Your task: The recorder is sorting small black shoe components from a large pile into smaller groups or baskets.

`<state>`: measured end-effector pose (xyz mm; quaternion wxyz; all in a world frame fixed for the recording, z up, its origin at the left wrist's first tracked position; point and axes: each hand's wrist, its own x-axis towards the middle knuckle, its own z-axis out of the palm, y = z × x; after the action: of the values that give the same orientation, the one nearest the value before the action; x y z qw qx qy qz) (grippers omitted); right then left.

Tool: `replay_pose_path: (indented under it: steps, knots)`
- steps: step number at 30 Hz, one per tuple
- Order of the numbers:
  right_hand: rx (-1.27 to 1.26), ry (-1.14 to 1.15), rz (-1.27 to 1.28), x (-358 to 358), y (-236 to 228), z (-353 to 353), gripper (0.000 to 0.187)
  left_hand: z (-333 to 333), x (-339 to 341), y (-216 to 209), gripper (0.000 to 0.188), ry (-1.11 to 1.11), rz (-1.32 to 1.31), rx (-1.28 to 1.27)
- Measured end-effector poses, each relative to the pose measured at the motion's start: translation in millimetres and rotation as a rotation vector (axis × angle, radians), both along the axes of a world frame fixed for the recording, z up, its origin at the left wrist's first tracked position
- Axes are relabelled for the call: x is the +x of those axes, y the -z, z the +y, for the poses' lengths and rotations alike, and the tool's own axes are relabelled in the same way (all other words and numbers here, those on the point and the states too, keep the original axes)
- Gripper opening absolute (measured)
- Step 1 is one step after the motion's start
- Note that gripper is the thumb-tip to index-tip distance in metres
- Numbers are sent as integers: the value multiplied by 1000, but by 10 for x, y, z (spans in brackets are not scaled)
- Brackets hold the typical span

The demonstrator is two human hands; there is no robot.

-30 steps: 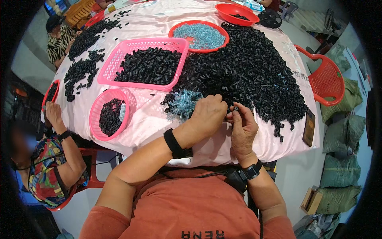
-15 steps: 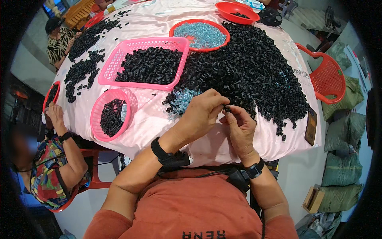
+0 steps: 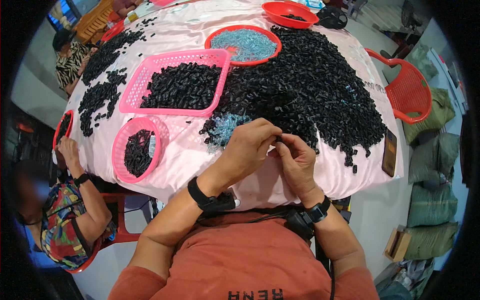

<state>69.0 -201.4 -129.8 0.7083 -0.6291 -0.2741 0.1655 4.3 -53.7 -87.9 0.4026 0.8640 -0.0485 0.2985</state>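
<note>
My left hand (image 3: 247, 146) and my right hand (image 3: 299, 162) meet above the near edge of the table, fingertips pinched together on a small black plastic part (image 3: 278, 139). Fingers cover most of that part, so its shape does not show. Just beyond them spreads a large heap of small black cylinder-like parts (image 3: 305, 85). Beside my left hand lies a little pile of clear bluish pieces (image 3: 222, 131). Further left stand a pink rectangular basket (image 3: 131, 82) full of black parts and a round pink basket (image 3: 120, 160) with thin black pieces.
A red tray (image 3: 209, 45) of clear bluish pieces and a red bowl (image 3: 290, 11) stand at the back. A phone (image 3: 390, 152) lies at the right edge, near a red chair (image 3: 412, 90). A person (image 3: 65, 220) sits at left, another (image 3: 72, 60) farther back. Sacks (image 3: 432, 205) line the right wall.
My hands have shifted slightly to the left on the picture, still pinched together. The black part is now more covered by my fingers. The view has tilted a little.
</note>
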Motion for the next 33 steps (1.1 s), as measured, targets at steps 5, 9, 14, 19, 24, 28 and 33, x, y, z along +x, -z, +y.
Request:
replay_pose_path:
  steps: [5,9,14,19,24,28,33]
  knots:
    - [53,-10,84,0,-56,-27,15,-70,-15,-48,14,-8,7,-20]
    - [67,-26,138,0,-82,-22,16,-62,-13,-44,14,0,11,-35]
    - [116,-64,206,25,-80,-35,16,-97,12,-41,13,-5,8,-5]
    - [122,-85,248,38,-114,-53,17,-107,29,-50,16,1,-21,50]
    - [121,-73,263,50,-119,-70,16,-94,1,-38,27,67,59,52]
    - [133,-48,337,77,-77,-73,16,-158,-8,-112,41,30,64,51]
    - [136,-52,305,55,-90,-68,15,-167,5,-6,48,8,96,251]
